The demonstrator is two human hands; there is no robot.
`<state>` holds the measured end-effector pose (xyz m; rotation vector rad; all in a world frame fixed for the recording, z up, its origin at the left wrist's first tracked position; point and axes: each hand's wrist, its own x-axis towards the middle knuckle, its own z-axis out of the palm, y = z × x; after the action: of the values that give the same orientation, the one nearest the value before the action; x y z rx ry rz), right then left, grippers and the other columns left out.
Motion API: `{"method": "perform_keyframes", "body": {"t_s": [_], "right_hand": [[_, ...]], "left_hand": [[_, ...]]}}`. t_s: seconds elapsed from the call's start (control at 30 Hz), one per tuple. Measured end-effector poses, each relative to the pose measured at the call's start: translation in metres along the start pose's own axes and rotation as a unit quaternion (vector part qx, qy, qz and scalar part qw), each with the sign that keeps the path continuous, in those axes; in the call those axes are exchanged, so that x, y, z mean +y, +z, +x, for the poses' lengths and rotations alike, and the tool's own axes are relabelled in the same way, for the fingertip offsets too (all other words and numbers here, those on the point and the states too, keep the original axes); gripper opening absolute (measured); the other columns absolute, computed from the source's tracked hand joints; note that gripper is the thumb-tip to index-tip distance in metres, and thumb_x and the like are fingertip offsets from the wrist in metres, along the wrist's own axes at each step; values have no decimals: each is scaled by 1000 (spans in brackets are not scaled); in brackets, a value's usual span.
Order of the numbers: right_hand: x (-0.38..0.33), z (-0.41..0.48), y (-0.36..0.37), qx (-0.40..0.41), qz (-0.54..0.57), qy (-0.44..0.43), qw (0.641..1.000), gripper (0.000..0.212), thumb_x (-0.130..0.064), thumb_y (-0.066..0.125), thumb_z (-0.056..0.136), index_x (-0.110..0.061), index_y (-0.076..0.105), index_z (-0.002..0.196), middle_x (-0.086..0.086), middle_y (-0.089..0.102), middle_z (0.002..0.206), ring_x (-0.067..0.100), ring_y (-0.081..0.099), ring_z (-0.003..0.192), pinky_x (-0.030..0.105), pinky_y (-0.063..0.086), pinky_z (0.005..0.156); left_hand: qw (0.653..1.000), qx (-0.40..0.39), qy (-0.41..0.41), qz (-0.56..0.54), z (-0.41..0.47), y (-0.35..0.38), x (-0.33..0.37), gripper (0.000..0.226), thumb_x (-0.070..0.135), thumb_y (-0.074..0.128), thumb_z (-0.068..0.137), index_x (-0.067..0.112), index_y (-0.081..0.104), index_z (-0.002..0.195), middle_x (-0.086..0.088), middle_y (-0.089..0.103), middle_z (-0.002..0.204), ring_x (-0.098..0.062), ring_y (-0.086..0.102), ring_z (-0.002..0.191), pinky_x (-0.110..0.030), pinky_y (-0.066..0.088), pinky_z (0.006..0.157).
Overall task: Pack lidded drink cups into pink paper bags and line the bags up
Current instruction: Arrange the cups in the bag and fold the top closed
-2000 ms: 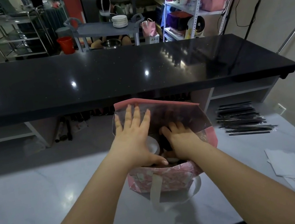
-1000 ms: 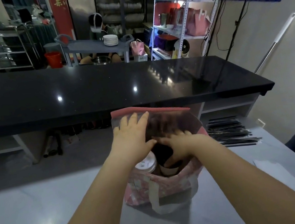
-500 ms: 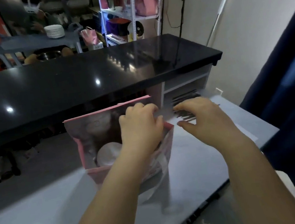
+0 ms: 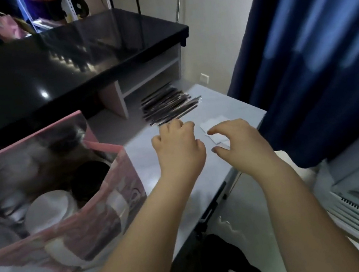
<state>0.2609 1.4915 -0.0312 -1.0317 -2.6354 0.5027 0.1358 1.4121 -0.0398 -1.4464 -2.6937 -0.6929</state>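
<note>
Table [image 4: 146, 158]: pale grey top, glossy; near edge runs diagonally down to the right.
Pink paper bag [image 4: 132, 186]: stands upright on the table at the left, mouth open, well apart from both hands. A white handle [image 4: 120, 204] hangs flat against its near wall.
White-lidded cup [image 4: 48, 210]: inside the bag, against the near wall, lid up.
Dark-lidded cup [image 4: 89, 177]: inside the same bag, just behind and to the right of the white-lidded one. Whether they touch, cannot tell.
Left hand [image 4: 180, 152]: above the table to the right of the bag, palm down, fingers loosely curled, nothing in them.
Right hand [image 4: 240, 144]: beside the left, palm down, fingers bent and spread, nothing gripped. Fingertips sit over the white paper; contact cannot be told.
White paper [image 4: 213, 124]: a few flat sheets near the table's right edge, partly under the right hand.
Straws [image 4: 167, 107]: a loose heap of dark wrapped sticks lying on the table, just beyond the left hand's knuckles.
Black counter [image 4: 55, 68]: raised shiny slab behind the table, open shelf [image 4: 149, 74] beneath its right end.
Curtain [image 4: 314, 54]: dark blue, hanging at the right.
Far bag [image 4: 4, 26]: pink, blurred, behind the counter.
</note>
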Motion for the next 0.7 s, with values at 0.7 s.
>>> {"method": "perform_keyframes", "body": {"t_s": [0.7], "right_hand": [[136,246,86,-263,68,-109,956,47,-30,71,85,-29,56,130,-1,54,135,22,39,131,44,40,103]], "left_hand": [[969,-88,-229,16,131,162,-17,42,31,51,97,27,48,139,-2,41,146,-25,29,136,-41,27,106]]}}
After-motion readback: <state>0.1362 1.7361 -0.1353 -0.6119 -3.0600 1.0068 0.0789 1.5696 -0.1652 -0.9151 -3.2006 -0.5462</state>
